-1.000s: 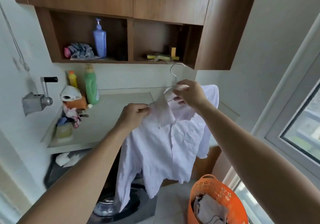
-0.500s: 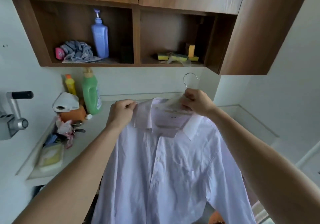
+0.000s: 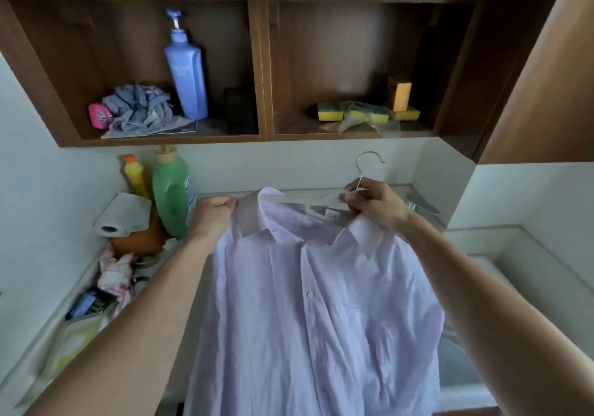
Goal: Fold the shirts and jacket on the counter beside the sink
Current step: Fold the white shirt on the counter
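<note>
Wooden wall cupboards (image 3: 263, 61) hang over a pale desk (image 3: 188, 351) with a sink (image 3: 463, 374) at its right end. Above that desk a lilac shirt (image 3: 315, 319) hangs with its front to the viewer and collar uppermost, its long axis running down from both hands. It is on a white hanger (image 3: 308, 201) lying left to right through the neck. The right hand (image 3: 376, 206), nearer the hook, has its grip pinched on the hanger at the hook's base. The left hand (image 3: 212, 214) grips shoulder cloth beside the collar. Freeing the hanger probably means drawing it out rightward.

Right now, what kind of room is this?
Likely a home laundry nook: green detergent bottle, yellow sponges in the open wall cabinet, a shirt on a hanger.
</note>
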Available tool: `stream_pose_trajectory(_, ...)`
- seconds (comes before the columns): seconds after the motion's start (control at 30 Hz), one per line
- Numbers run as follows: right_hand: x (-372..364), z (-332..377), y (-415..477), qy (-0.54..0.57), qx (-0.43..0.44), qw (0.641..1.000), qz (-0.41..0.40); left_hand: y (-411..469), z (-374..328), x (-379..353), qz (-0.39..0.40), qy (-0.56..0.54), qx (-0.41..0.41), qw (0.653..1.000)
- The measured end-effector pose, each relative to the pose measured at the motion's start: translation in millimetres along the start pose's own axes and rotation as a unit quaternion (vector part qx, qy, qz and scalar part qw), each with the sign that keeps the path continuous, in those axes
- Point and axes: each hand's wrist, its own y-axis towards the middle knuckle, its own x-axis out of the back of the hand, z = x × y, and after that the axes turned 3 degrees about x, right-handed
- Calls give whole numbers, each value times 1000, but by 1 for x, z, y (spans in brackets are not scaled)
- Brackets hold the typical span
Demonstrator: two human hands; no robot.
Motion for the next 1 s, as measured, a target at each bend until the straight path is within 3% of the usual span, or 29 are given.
stream_pose_trajectory(0.13, -16, 6, 19, 6, 3, 1000, 27, 17, 14, 17, 43, -73, 31, 996)
stream_pose_trajectory(0.33, -40, 10, 36, 99, 1, 992, -81, 40, 22, 27, 51, -74, 79, 993)
stream_pose_trajectory(0.57, -51, 7, 38, 128, -10, 982, -141, 68, 22, 23, 12, -29, 105, 994)
stream_pose_trajectory(0.73, -43, 15, 45, 232, -8, 931, -282, 70, 26, 14, 6, 33, 105, 994)
stream_pose_trajectory(0.87, -38, 30, 47, 195, 27, 944, -264, 62, 20, 9, 65, -23, 38, 997)
stream_pose_trajectory(1.0, -24, 53, 49, 313, 92, 914, -241, 56, 20, 7, 106, 26, -30, 994)
